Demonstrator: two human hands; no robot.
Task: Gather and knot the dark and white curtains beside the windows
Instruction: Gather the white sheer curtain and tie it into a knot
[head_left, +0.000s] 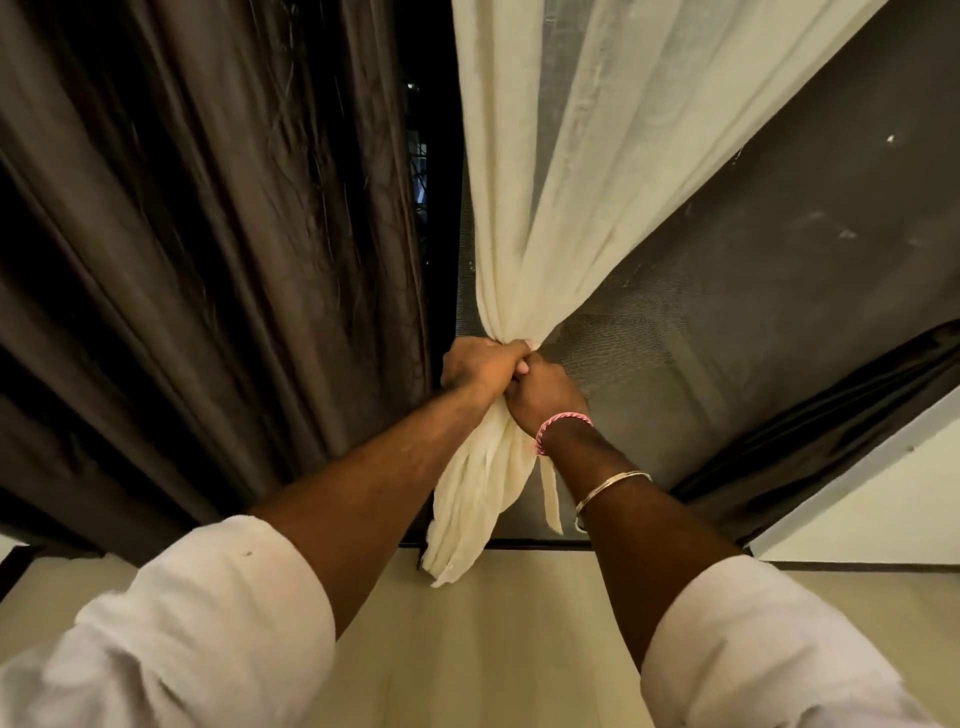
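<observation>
Both hands are clenched around the white curtain (550, 171) at one gathered point, side by side and touching. Left hand (480, 364) grips the bunched fabric from the left, knuckles facing up. Right hand (545, 389) grips it from the right, just below and against the left hand, fingers curled into the cloth.

White curtain: thin, cream-coloured, slightly sheer. Above the grip it fans out wide toward the top edge of the view; at the grip it narrows to a tight bundle. Below the hands the loose end hangs in soft folds, with one narrow strip (549, 493) hanging apart on the right side. The tail ends just past the lower window frame (545, 544), over the wall below.

Dark curtain (197, 249): brown, heavy, with deep vertical pleats. It hangs left of the white curtain, not held, separated from it by a narrow dark gap (434, 218) in which small lights show. A second fold of dark fabric (831, 415) lies along the right side of the window.

Behind the white curtain sits a grey mesh screen (779, 260) carrying a few pale specks.

Right wrist carries a pink-and-white thread band (563, 423) and, further up the forearm, a thin metal bangle (613, 491). Both arms wear white sleeves (208, 639) rolled up above the forearm.

Below the window frame, a plain beige wall surface (493, 649) fills the lower part of the view. A white panel (883, 519) stands at the right edge.
</observation>
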